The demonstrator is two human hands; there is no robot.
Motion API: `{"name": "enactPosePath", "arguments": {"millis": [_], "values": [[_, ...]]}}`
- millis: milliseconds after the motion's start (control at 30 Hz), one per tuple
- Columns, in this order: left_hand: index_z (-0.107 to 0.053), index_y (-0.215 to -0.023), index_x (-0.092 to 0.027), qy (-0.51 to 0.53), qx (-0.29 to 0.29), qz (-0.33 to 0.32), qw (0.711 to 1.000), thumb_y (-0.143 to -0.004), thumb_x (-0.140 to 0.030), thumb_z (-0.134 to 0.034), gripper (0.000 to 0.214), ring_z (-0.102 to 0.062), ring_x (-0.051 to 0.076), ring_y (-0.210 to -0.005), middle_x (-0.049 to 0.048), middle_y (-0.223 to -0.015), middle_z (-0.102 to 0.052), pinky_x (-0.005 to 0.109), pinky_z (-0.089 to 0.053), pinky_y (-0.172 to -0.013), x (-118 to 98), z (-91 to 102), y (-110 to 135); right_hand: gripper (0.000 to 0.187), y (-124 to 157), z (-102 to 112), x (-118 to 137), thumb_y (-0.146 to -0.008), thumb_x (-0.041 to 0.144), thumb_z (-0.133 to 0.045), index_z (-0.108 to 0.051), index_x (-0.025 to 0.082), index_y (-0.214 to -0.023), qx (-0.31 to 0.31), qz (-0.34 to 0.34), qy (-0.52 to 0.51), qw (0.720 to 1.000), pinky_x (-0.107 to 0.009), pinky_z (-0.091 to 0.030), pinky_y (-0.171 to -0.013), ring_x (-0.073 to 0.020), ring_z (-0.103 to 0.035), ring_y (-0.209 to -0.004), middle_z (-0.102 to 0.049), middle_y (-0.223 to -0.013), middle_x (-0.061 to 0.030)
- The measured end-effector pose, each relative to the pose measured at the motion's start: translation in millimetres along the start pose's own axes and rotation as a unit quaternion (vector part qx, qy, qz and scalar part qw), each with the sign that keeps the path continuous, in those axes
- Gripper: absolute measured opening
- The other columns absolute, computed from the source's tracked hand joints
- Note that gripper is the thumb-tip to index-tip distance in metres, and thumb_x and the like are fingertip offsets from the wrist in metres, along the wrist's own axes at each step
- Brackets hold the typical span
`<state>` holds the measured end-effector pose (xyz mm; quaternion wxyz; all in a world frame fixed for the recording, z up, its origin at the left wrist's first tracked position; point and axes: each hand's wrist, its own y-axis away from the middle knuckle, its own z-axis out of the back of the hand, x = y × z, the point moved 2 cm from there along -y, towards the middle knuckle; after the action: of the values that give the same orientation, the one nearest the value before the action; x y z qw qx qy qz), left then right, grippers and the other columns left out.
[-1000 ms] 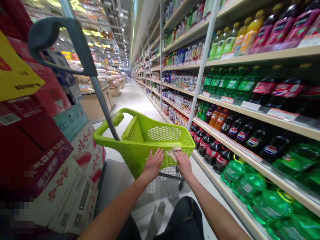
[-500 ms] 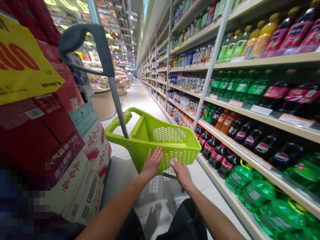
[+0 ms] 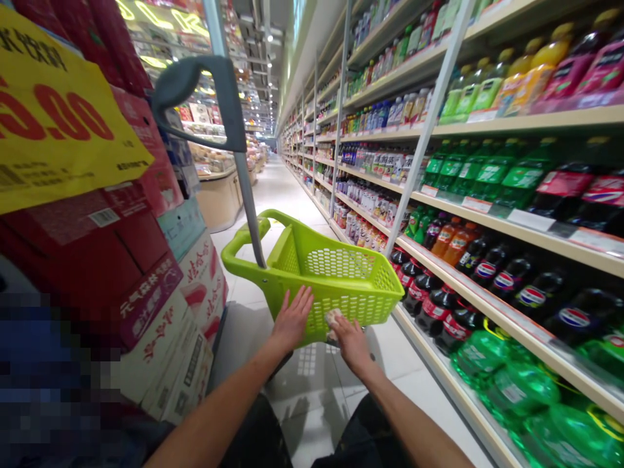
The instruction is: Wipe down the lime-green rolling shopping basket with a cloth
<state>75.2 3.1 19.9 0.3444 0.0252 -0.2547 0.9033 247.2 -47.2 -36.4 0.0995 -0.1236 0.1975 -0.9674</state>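
Observation:
A lime-green shopping basket (image 3: 341,286) with perforated walls and a long grey pull handle (image 3: 240,107) stands on the floor in front of me. My left hand (image 3: 292,318) lies against its near side with the fingers stretched out. In my right hand (image 3: 351,341) is a crumpled whitish cloth (image 3: 333,317), which the fingers press against the lower perforated wall. Part of the cloth is hidden beneath those fingers.
Shelves of bottled drinks (image 3: 487,214) run along the right side. Stacked drink cartons (image 3: 160,305) rise close on the left, below a yellow price sign (image 3: 63,117). A tiled aisle floor (image 3: 277,188) stretches ahead past a round display counter (image 3: 219,201).
The view has swung a little left, so the scene sits farther right. My right hand and the cloth have moved slightly left along the basket wall; my left hand stays on the side.

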Motion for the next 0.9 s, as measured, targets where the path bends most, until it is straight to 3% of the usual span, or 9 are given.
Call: {"name": "enactPosePath", "arguments": {"millis": [100, 167, 267, 367, 433, 567, 633, 800, 900], "values": [[-0.038, -0.13, -0.013, 0.009, -0.003, 0.015, 1.0, -0.075, -0.008, -0.036, 0.055, -0.024, 0.02, -0.132, 0.0085, -0.141, -0.033, 0.048, -0.015, -0.108, 5, 6.3, 2, 0.038, -18, 22, 8, -0.085, 0.011, -0.037, -0.051, 0.025, -0.118, -0.107, 0.025, -0.008, 0.994, -0.039, -0.022, -0.101, -0.0177, -0.038, -0.124, -0.046, -0.132, -0.0059], [-0.037, -0.13, -0.012, 0.01, -0.004, 0.02, 1.0, -0.075, -0.008, -0.036, 0.055, -0.023, 0.02, -0.132, 0.0088, -0.14, -0.033, 0.048, -0.015, -0.108, 6, 9.6, 2, 0.036, -31, 28, 10, -0.086, 0.012, -0.037, -0.053, 0.023, -0.117, -0.132, 0.007, -0.007, 0.991, -0.039, -0.022, -0.101, -0.0182, -0.037, -0.124, -0.045, -0.133, -0.0069], [-0.038, -0.13, -0.012, 0.008, 0.001, 0.015, 1.0, -0.075, -0.008, -0.037, 0.055, -0.024, 0.021, -0.132, 0.0097, -0.14, -0.033, 0.048, -0.015, -0.108, 6, 10.8, 4, 0.038, -25, 13, 10, -0.084, 0.01, -0.038, -0.053, 0.025, -0.116, -0.054, -0.033, -0.001, 0.998, -0.039, -0.026, -0.097, -0.0198, -0.042, -0.12, -0.05, -0.128, -0.0069], [-0.039, -0.129, -0.013, 0.004, 0.005, 0.019, 1.0, -0.073, -0.008, -0.037, 0.056, -0.025, 0.021, -0.131, 0.009, -0.14, -0.033, 0.048, -0.015, -0.108, 11, 10.5, 10, 0.042, -6, -7, 13, -0.083, 0.007, -0.038, -0.053, 0.027, -0.116, 0.031, -0.016, -0.006, 0.999, -0.039, -0.028, -0.096, -0.0195, -0.047, -0.115, -0.055, -0.124, -0.0051], [-0.038, -0.13, -0.013, 0.001, 0.004, 0.022, 1.0, -0.073, -0.007, -0.037, 0.057, -0.025, 0.021, -0.132, 0.0086, -0.141, -0.033, 0.048, -0.015, -0.108, 15, 12.1, 12, 0.039, -6, -3, 17, -0.085, 0.009, -0.038, -0.053, 0.027, -0.116, 0.004, 0.005, -0.007, 1.0, -0.039, -0.026, -0.097, -0.019, -0.045, -0.117, -0.053, -0.126, -0.0046], [-0.036, -0.131, -0.012, -0.008, -0.012, 0.034, 0.999, -0.073, -0.007, -0.035, 0.058, -0.022, 0.021, -0.133, 0.0093, -0.142, -0.03, 0.049, -0.015, -0.108, 22, 18.0, 11, 0.036, -38, 28, 29, -0.087, 0.014, -0.036, -0.051, 0.023, -0.118, -0.121, 0.024, -0.005, 0.992, -0.038, -0.021, -0.101, -0.0174, -0.036, -0.125, -0.043, -0.134, -0.0061], [-0.037, -0.131, -0.012, -0.009, -0.016, 0.039, 0.999, -0.074, -0.007, -0.034, 0.057, -0.023, 0.021, -0.132, 0.0093, -0.141, -0.03, 0.049, -0.016, -0.107, 23, 19.1, 11, 0.036, -47, 31, 32, -0.087, 0.013, -0.036, -0.052, 0.023, -0.117, -0.109, 0.01, 0.001, 0.994, -0.038, -0.024, -0.099, -0.018, -0.036, -0.125, -0.043, -0.134, -0.0065], [-0.038, -0.129, -0.011, -0.012, -0.018, 0.041, 0.999, -0.075, -0.007, -0.033, 0.055, -0.025, 0.021, -0.132, 0.0083, -0.141, -0.032, 0.048, -0.018, -0.107, 30, 17.5, 21, 0.041, -24, 0, 41, -0.083, 0.006, -0.037, -0.055, 0.027, -0.113, 0.031, 0.011, 0.012, 0.999, -0.036, -0.031, -0.092, -0.0193, -0.049, -0.113, -0.056, -0.122, -0.0049], [-0.037, -0.13, -0.012, -0.021, -0.024, 0.049, 0.998, -0.075, -0.008, -0.034, 0.056, -0.023, 0.02, -0.132, 0.009, -0.141, -0.031, 0.048, -0.016, -0.107, 39, 20.7, 28, 0.037, -31, 6, 54, -0.085, 0.01, -0.037, -0.054, 0.025, -0.115, -0.042, 0.048, -0.004, 0.998, -0.035, -0.029, -0.094, -0.0179, -0.045, -0.116, -0.053, -0.125, -0.0055]]}}
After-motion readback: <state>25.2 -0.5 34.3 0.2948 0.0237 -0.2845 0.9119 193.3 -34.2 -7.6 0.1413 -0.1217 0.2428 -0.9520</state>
